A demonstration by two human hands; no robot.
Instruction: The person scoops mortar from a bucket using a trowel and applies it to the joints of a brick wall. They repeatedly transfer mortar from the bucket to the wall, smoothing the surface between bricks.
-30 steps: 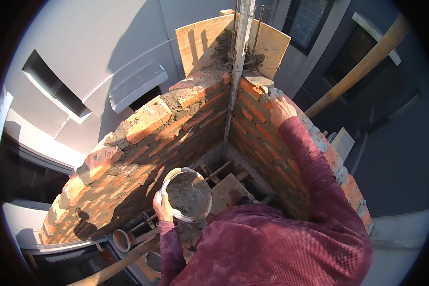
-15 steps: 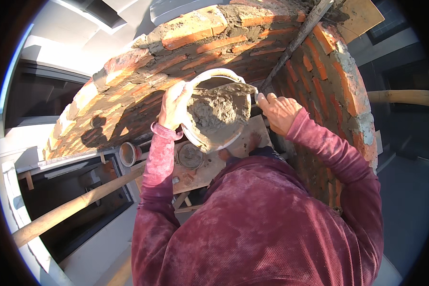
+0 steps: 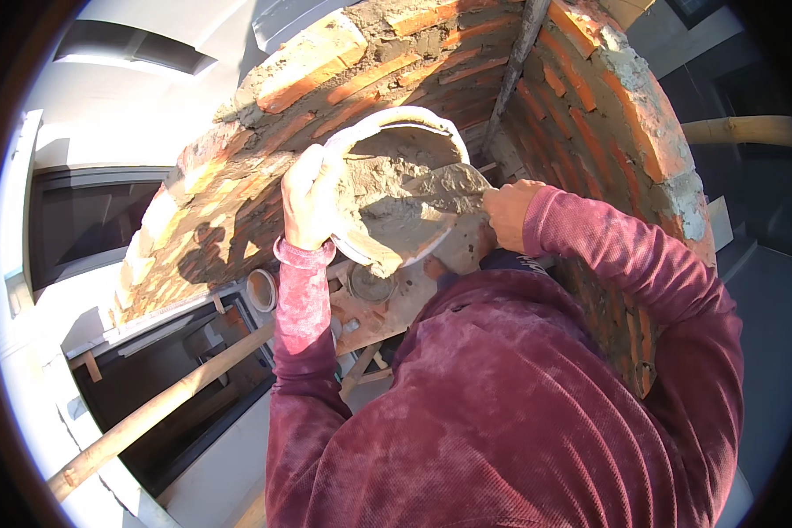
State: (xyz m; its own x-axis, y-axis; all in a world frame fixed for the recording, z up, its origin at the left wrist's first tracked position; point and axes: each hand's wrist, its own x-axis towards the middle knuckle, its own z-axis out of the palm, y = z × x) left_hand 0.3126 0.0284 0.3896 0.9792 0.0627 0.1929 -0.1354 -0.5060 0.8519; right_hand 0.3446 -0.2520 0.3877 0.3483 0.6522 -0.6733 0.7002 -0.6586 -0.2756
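My left hand (image 3: 306, 198) grips the left rim of a white bucket (image 3: 361, 132), fingers wrapped over its edge. The bucket is held tilted in front of my chest. Wet grey mortar (image 3: 380, 187) lies inside it and smears down over the near lip. My right hand (image 3: 509, 214) is closed round the handle of a trowel, and most of the handle is hidden in my fist. The mortar-coated trowel blade (image 3: 449, 187) reaches over the bucket's right side, in among the mortar.
A brick wall (image 3: 312, 66) with mortared joints curves ahead, meeting another brick wall (image 3: 629, 132) at the right. Below, a board (image 3: 396, 310) carries a round mortar container (image 3: 371, 283). A second bucket (image 3: 261, 290) stands left of it. A bamboo pole (image 3: 163, 414) crosses the lower left.
The trowel blade has come down from the bucket's far right rim into the mortar, my right hand lowering with it. My left hand keeps its hold on the bucket. The view has shifted slightly.
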